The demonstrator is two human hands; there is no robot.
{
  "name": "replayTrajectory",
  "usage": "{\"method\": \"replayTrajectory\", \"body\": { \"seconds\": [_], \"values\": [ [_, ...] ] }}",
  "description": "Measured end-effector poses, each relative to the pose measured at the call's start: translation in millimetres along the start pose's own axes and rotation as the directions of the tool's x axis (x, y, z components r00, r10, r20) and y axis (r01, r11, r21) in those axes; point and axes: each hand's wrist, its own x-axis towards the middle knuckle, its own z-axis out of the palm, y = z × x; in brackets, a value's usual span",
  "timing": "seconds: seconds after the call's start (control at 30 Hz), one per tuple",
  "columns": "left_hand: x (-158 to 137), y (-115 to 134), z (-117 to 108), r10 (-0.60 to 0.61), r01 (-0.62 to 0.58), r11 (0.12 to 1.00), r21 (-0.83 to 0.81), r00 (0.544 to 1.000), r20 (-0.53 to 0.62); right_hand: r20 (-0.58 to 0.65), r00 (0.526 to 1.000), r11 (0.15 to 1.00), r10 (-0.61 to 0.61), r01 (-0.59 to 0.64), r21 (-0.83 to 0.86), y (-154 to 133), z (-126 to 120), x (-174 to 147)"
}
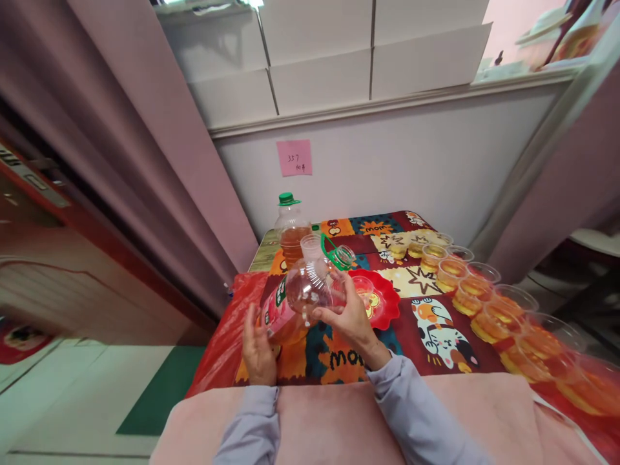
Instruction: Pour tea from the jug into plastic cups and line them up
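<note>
"Head view: where's the clear plastic bottle with green handle and pink label (306,292)?"
"Held above the cloth-covered table (265,252), left of centre, aslant: mouth up toward the far right corner, base down toward the near left."
"Grip?"
"Right hand (357,324) clasps its shoulder; left hand (259,354) half-open at the base, contact unclear."
"Other containers?"
"Green-capped clear bottle (291,236), amber drink inside, far left corner; clear plastic cups (452,276) of yellow liquid, right edge."

The bottle (306,290) is smooth, glossy plastic; the plate (391,300) shiny plastic; the note (294,155) matt paper; the curtain (159,129) cloth.
</note>
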Motion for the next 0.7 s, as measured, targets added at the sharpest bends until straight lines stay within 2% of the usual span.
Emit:
{"method": "replayTrajectory", "body": {
  "seconds": [0.03,0.1,0.2,0.33,0.53,0.6,0.7],
  "values": [
    [1.9,-1.7,2.1,-0.161,0.151,0.98,-0.131,0.985,-0.066,-0.001,1.0,1.0,0.001,-0.001,0.0,0.6,-1.9,-0.8],
    [6.7,-6.9,5.5,-0.422,0.362,0.86,-0.359,0.901,-0.103,-0.001,1.0,1.0,0.006,-0.006,0.003,1.3,-4.5,-3.1],
    [12.9,-13.1,6.7,-0.563,0.503,0.711,-0.491,0.826,0.031,0.02,1.0,1.0,0.005,-0.005,-0.002,0.1,-8.3,-5.9],
    [13.9,-11.5,5.8,-0.596,0.612,0.554,-0.564,0.765,0.245,0.038,0.999,1.0,-0.024,0.024,-0.011,1.1,-14.2,-4.9],
    [12.4,-5.4,4.0,-0.589,0.633,0.514,-0.579,0.751,0.298,-0.06,0.998,0.999,0.013,-0.01,0.047,16.0,-11.2,-1.2],
    [12.7,-2.2,3.1,-0.58,0.621,0.527,-0.58,0.762,0.288,-0.064,0.998,0.993,0.017,-0.01,0.114,18.8,-6.5,-2.3],
    [13.2,4.4,2.1,-0.503,0.56,0.592,-0.579,0.819,0.277,-0.046,0.999,0.969,0.001,0.01,0.247,20.1,2.2,-5.1]
  ]
}}
